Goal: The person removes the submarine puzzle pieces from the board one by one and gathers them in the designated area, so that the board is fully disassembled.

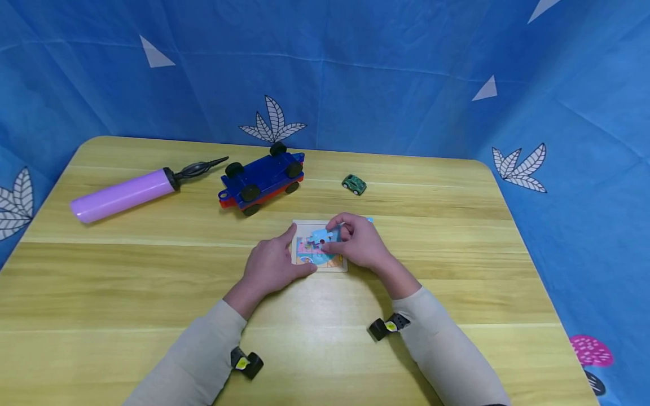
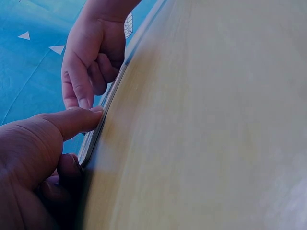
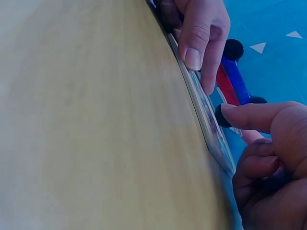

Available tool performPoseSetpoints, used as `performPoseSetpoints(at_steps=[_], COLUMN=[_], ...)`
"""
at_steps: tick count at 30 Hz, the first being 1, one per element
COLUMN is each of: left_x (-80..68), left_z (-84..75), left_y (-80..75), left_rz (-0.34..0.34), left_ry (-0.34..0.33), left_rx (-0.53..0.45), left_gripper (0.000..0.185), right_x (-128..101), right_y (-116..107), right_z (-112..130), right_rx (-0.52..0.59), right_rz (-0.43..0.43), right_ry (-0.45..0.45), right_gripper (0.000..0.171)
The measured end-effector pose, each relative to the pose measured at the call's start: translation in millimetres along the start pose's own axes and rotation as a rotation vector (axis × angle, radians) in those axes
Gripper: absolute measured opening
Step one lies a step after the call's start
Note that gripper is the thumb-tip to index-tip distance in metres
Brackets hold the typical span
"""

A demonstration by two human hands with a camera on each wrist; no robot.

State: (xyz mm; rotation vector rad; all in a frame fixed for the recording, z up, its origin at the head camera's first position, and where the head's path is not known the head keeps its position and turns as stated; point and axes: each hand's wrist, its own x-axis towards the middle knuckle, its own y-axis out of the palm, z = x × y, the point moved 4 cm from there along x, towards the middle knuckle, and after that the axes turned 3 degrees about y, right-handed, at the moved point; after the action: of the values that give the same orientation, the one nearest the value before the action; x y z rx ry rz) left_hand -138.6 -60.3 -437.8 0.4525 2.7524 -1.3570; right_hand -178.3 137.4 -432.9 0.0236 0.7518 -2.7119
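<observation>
A small jigsaw puzzle board (image 1: 320, 269) with a pale frame and a colourful picture lies flat on the table. My left hand (image 1: 271, 262) holds it at its left side, the thumb on the near edge and a finger by the far left corner. Between thumb and index finger, my right hand (image 1: 358, 239) pinches a light blue puzzle piece (image 1: 320, 235) over the board's upper part. Another light blue bit (image 1: 369, 219) shows just behind the right hand, mostly hidden. In the right wrist view the board (image 3: 211, 129) appears edge-on, with the right hand (image 3: 276, 158) beside it.
Beyond the board, a blue and red toy vehicle (image 1: 264, 177) rests with its wheels up. A small green toy car (image 1: 354, 184) is to its right. A purple hand pump (image 1: 124, 194) with a black nozzle lies at the left. Blue printed cloth (image 1: 355, 73) hangs behind the table (image 1: 152, 282).
</observation>
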Motion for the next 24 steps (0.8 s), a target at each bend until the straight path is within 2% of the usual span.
performPoseSetpoints(at_steps=[8, 24], left_x=[-0.4, -0.9], left_z=[1.1, 0.5], left_y=[-1.4, -0.5], left_rz=[0.001, 0.011], left_ry=[-0.007, -0.017], left_rx=[0.001, -0.009], left_gripper=[0.105, 0.105], right_x=[-10.2, -29.2], right_y=[-9.7, -37.0], right_z=[-5.0, -23.0], right_rx=[0.021, 0.047], right_rz=[-0.040, -0.113], right_ry=[-0.009, 0.071], right_gripper=[0.030, 0.030])
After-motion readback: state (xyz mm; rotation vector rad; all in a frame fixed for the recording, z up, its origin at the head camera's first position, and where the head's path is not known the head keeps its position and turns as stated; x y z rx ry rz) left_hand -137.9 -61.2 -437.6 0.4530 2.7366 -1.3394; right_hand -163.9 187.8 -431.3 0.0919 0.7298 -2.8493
